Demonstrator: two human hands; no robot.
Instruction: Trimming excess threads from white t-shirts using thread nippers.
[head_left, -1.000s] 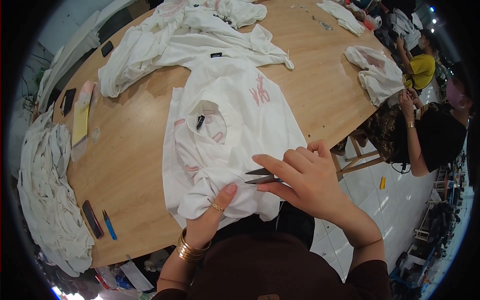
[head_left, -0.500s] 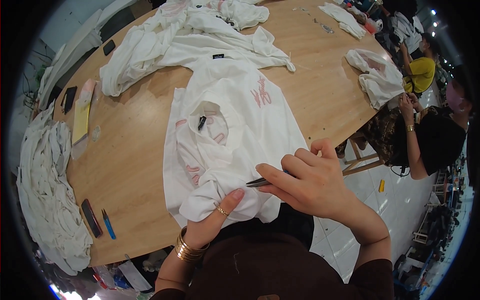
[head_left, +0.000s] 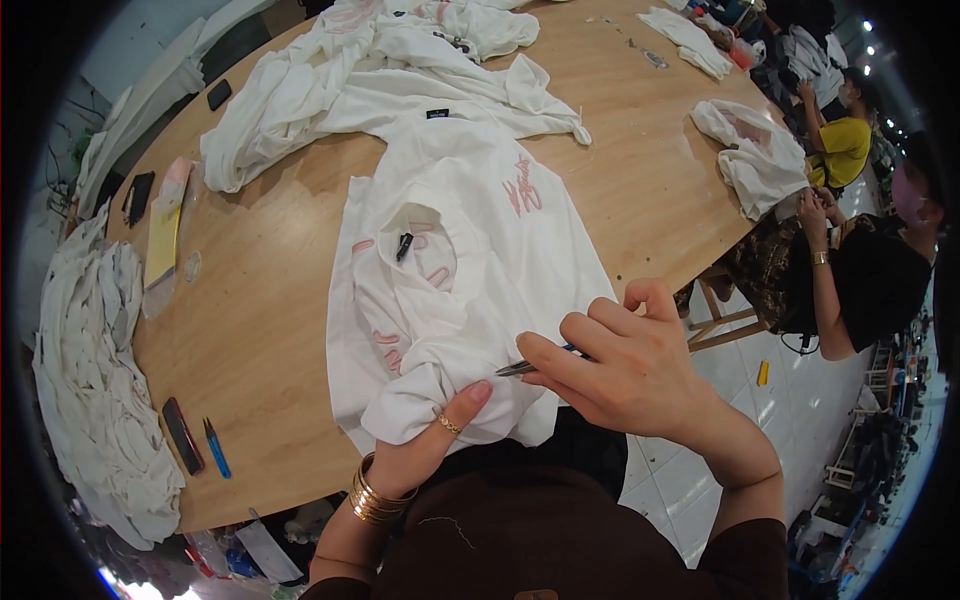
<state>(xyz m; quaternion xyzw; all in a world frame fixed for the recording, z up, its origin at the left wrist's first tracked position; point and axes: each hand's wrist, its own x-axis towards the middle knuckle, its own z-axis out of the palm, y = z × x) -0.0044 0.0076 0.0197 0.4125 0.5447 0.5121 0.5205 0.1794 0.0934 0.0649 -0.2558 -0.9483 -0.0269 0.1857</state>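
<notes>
A white shirt [head_left: 530, 260] with pink lettering lies at the table's near edge, its collar opening facing up and a dark label inside. My left hand [head_left: 455, 410] grips a bunched fold at its near end, thumb on top and the other fingers hidden under the cloth. In my right hand [head_left: 620, 365] are thread snips [head_left: 517, 369], held between thumb and fingers. Their metal points reach just above the left thumb, close to the fabric; whether the points touch it, I cannot tell. A bit of blue shows behind the fingers.
White garments [head_left: 400, 70] are heaped at the far side, and another pile [head_left: 95, 380] hangs over the left edge. A dark phone [head_left: 183, 436] and a blue-handled tool [head_left: 217, 450] lie near left. At right a co-worker [head_left: 850, 260] handles a white garment [head_left: 750, 155].
My right hand and the snips have shifted slightly right. The left hand keeps its hold with barely any movement. A loose thread on my dark top lies differently.
</notes>
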